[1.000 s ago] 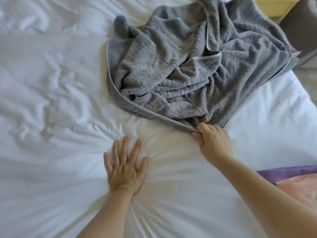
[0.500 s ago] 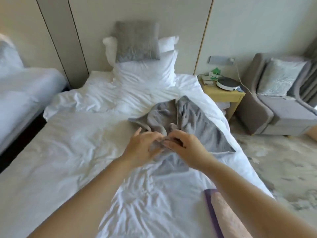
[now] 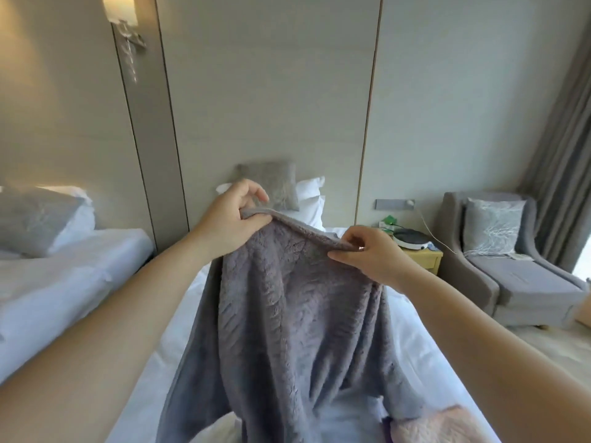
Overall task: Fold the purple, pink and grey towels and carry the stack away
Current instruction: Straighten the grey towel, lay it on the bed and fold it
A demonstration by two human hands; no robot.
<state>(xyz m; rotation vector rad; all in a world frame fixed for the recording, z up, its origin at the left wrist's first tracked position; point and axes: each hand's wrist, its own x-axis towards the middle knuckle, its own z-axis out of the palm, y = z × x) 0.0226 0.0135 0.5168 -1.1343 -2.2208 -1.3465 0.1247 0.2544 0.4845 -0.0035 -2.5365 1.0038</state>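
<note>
The grey towel (image 3: 287, 314) hangs in the air over the white bed (image 3: 412, 353), held up by its top edge. My left hand (image 3: 233, 219) pinches that edge at the upper left. My right hand (image 3: 367, 254) pinches it a little lower to the right. The towel drapes down in loose folds and hides much of the bed. At the bottom right lies the pink towel (image 3: 438, 426), with a sliver of the purple towel (image 3: 387, 425) showing at its left edge.
A second bed (image 3: 64, 276) stands to the left. White pillows and a grey cushion (image 3: 275, 180) lean at the headboard. A yellow nightstand (image 3: 422, 257) with small items and a grey armchair (image 3: 511, 276) stand to the right, beside curtains (image 3: 563, 155).
Both hands have taken the grey towel's edge and lifted it off the bed into the air. My view has tilted up from the mattress toward the wall.
</note>
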